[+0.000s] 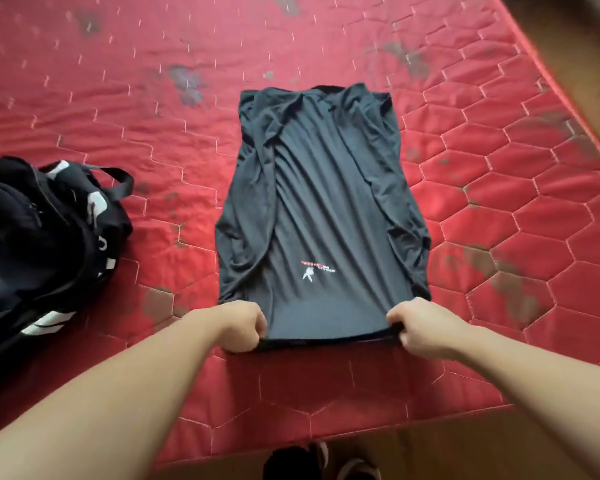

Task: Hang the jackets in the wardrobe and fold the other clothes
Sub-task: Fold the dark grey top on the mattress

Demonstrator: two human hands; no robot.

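Dark shirt [323,202], near hem pinched by both hands [243,327] [421,330].

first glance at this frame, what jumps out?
A dark grey shirt with its sides folded in lies in the middle of a stained red quilted mattress. The left hand and right hand each grip a near corner of its edge. A black bag with white stripes sits at the left.

Black bag [39,244] on red mattress [499,209] (stained)
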